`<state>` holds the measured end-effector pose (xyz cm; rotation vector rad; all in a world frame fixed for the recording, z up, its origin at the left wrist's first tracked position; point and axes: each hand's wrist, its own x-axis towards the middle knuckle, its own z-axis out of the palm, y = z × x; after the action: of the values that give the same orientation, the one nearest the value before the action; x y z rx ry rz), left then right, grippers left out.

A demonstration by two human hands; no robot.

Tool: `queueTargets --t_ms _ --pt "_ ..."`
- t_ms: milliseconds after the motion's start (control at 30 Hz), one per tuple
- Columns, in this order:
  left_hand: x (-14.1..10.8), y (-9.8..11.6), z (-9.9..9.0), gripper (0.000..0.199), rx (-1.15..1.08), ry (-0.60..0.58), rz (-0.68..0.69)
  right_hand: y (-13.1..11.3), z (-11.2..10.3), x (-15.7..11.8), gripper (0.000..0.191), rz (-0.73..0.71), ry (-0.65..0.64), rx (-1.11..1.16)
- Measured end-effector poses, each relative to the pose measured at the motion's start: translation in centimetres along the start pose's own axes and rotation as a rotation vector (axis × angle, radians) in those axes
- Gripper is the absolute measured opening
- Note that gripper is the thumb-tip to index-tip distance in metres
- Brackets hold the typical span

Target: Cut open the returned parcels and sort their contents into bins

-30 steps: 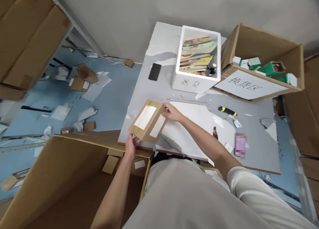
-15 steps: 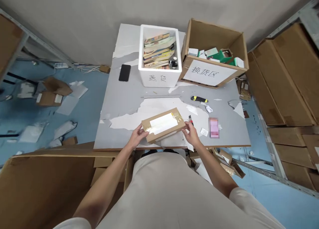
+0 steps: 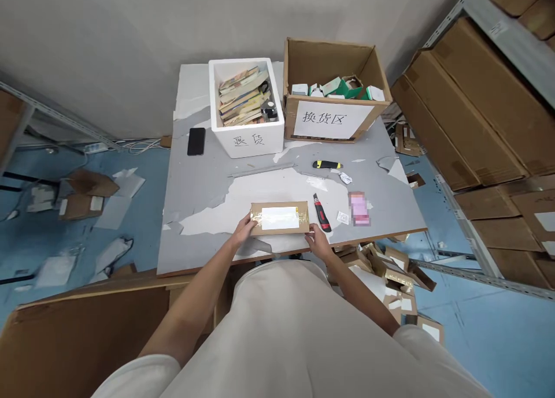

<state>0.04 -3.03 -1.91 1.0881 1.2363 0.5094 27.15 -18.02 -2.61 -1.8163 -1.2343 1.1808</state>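
Note:
A taped brown cardboard box (image 3: 280, 218) with a white label on top is held between both hands near the front edge of the table. My left hand (image 3: 244, 229) grips its left end, thumb on the taped top. My right hand (image 3: 318, 240) holds the lower right corner, fingers partly under it. Just right of the box lies a red and black utility knife (image 3: 322, 213). Farther back is a yellow and black utility knife (image 3: 327, 164). A small white packet (image 3: 343, 217) and a blurred pink item (image 3: 359, 208) lie to the right.
At the back stand a white foam box (image 3: 249, 141) of booklets and an open carton (image 3: 364, 121) with small green and white boxes. A black phone (image 3: 196, 141) lies at left. Cartons fill the right shelf (image 3: 489, 22); a large open carton (image 3: 99, 328) stands at lower left.
The box has turned from a slant to nearly level with the table's front edge, both hands still on it. The red utility knife now shows fully. The head view has shifted right.

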Motion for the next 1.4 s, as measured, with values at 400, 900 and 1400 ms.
queueTargets --t_ms 400,900,1400 --pt "-3.0 -4.3 1.4 0.08 -0.145 0.042 0.063 0.1 -0.9 2.5 0.023 0.082 -0.052 -0.187" --pt "-2.5 -1.6 -0.8 0.04 0.591 0.186 0.109 -4.3 -3.2 4.9 0.021 0.002 -0.044 -0.32" --pt "-1.0 -5.6 -1.6 0.049 0.087 0.209 -0.039 -0.9 -1.6 5.7 0.027 0.102 0.032 -0.057"
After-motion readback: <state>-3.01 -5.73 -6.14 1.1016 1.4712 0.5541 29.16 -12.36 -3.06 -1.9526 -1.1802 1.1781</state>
